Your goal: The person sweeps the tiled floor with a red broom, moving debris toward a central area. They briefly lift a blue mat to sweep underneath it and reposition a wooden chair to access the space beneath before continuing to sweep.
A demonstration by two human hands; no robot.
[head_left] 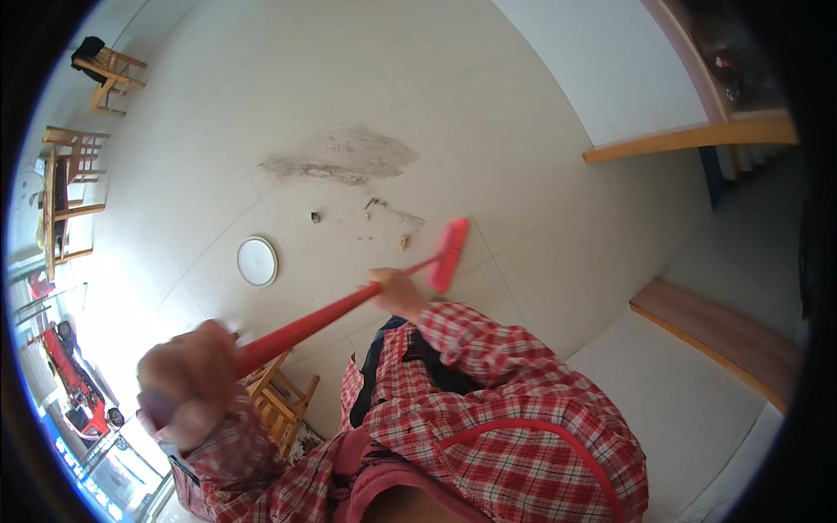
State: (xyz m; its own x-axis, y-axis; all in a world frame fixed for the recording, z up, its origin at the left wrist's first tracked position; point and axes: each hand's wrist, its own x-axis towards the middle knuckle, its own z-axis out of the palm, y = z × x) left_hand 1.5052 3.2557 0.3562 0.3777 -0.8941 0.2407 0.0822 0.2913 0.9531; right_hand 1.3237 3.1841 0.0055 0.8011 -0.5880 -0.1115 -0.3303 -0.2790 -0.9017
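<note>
A broom with a red handle [309,327] and a pink brush head [449,255] slants across in front of me. My left hand [187,375], slightly blurred, is closed around the handle's upper end. Lower down the handle, close to the brush head, my right hand [397,292] grips it. The head is at the floor, right of a scrap of yellowish litter [404,242]. Beyond it spreads a grey-brown smear of dirt [344,159]. A small dark boxy piece [316,217] lies left of some crumbs. Farther left is a round white lid-like disc [257,261].
Beside my left arm stands a wooden chair [283,401]. More wooden chairs [78,148] and a table [52,209] line the far left, near a bright opening with a red vehicle [78,383] outside. Wood-edged wall sections [689,144] and a ledge [711,340] bound the right.
</note>
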